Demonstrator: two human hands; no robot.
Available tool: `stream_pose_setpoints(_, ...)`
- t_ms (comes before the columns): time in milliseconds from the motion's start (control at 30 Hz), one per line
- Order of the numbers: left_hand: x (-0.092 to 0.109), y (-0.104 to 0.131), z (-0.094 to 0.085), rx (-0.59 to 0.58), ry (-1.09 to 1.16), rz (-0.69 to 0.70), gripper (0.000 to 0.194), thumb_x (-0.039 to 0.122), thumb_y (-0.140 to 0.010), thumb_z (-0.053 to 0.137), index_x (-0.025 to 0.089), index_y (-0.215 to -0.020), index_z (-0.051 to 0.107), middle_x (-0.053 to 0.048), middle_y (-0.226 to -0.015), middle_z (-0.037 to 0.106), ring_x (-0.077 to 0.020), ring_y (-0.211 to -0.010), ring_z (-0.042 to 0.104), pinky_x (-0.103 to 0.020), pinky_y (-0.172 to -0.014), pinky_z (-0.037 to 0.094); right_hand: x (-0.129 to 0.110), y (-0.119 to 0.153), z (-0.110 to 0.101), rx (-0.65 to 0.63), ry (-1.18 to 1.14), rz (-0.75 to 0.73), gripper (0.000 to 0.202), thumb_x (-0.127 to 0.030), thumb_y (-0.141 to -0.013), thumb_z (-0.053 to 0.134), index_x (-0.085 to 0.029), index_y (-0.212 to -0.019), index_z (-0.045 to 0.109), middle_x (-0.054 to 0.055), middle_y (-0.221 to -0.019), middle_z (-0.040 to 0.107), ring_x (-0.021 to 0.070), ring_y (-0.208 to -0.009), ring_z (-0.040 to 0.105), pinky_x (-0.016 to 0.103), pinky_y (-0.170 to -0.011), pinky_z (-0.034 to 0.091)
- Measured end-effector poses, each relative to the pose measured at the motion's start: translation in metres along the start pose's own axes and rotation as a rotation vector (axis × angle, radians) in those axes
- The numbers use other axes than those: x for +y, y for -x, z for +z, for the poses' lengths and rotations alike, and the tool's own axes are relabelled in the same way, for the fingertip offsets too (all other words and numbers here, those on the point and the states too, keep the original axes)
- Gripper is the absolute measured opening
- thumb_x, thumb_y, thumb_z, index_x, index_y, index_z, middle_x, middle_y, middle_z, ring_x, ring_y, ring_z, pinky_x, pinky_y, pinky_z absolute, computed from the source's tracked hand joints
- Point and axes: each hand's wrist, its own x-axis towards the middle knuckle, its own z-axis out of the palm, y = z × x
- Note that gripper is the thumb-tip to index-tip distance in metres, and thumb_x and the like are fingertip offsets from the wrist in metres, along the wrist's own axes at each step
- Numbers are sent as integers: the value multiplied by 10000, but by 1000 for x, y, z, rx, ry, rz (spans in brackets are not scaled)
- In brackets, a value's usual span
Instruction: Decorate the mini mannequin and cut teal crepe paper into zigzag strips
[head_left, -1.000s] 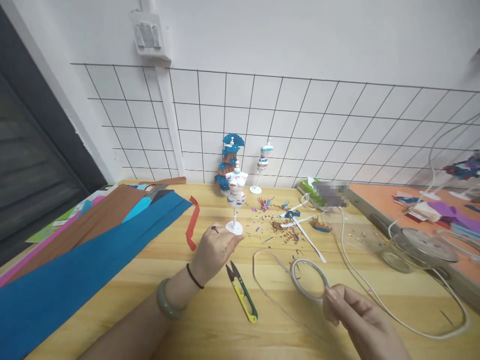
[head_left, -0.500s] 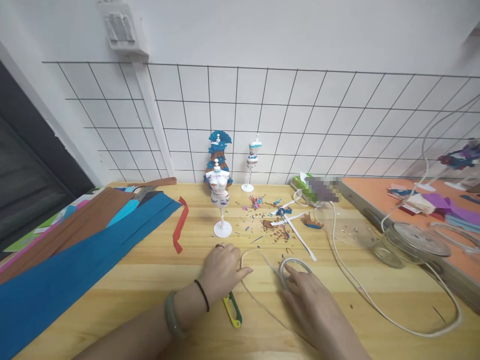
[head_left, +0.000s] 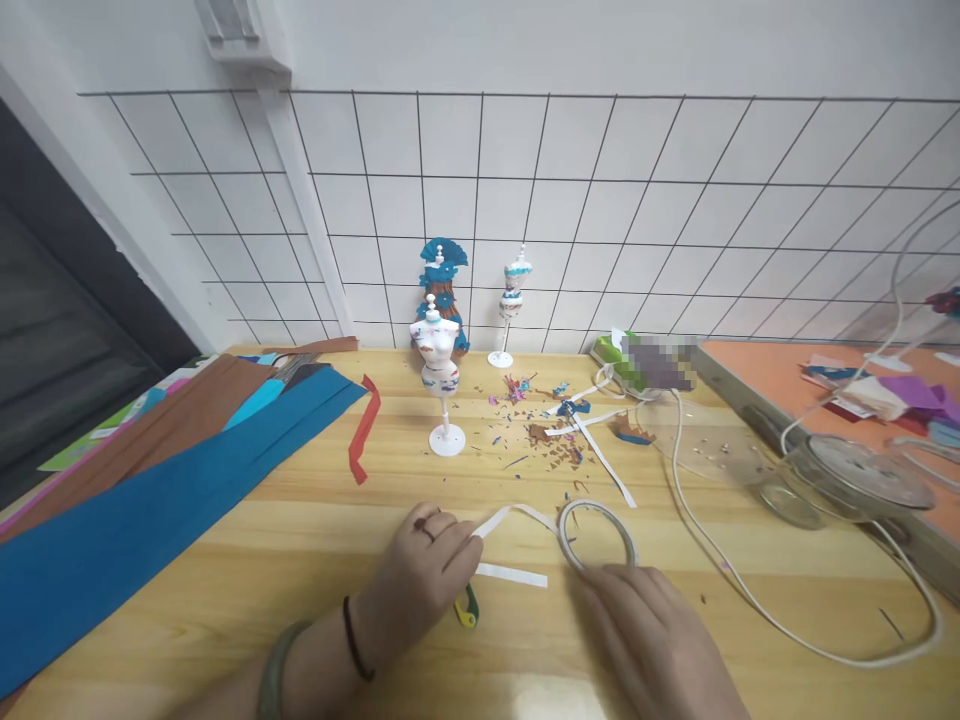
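My left hand (head_left: 431,565) is closed, pinching a narrow strip of white tape (head_left: 514,574) whose free end lies to the right of the fingers. From that hand the tape arches over to a tape roll (head_left: 598,508) lying on the table. My right hand (head_left: 664,635) grips the roll's near edge, its thumb hidden from view. A yellow and green handle (head_left: 466,612), perhaps of scissors, shows partly beneath my left hand. Beyond my hands stands a small white mannequin (head_left: 438,350) on a round base, with coloured scraps stuck to its torso.
Behind stand a mannequin in a blue and brown paper dress (head_left: 444,252) and another bare one (head_left: 512,290). Paper scraps (head_left: 559,450) and white strips (head_left: 604,460) litter the middle. Blue crepe paper (head_left: 225,490) lies left, with a red strip (head_left: 364,430). A white cable (head_left: 720,575) loops at right.
My left hand has shifted slightly left and nearer, and the tape's free end now lies flat beside it. My right hand has moved back to the roll's near edge. The view has tilted down.
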Motion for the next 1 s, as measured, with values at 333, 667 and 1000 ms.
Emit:
stream_pose_setpoints(333,3,17,-49,-32,274,-15,258,107,-918,346,176,-941,594,-14,-819,711,-110,-752,592,-288,-777,430,27,1,3,-207,102,15,247,-262,-932,362,-209,-942,603,79,-876,652,223,-768,608,348,-663,472)
stream_pose_setpoints(667,36,60,-51,26,272,-44,249,64,-859,388,168,-952,594,-43,-784,694,-133,-799,608,-309,-886,417,20,-1,-4,-43,31,139,187,-333,-909,409,-217,-892,554,53,-829,658,191,-698,638,291,-591,494)
stream_pose_setpoints(1000,40,68,-46,-118,318,-74,306,114,-898,328,202,-826,612,-36,-772,660,-127,-735,554,-270,-803,457,15,-4,-13,145,-186,186,68,-259,-870,487,-223,-899,537,44,-797,635,169,-698,627,259,-603,504)
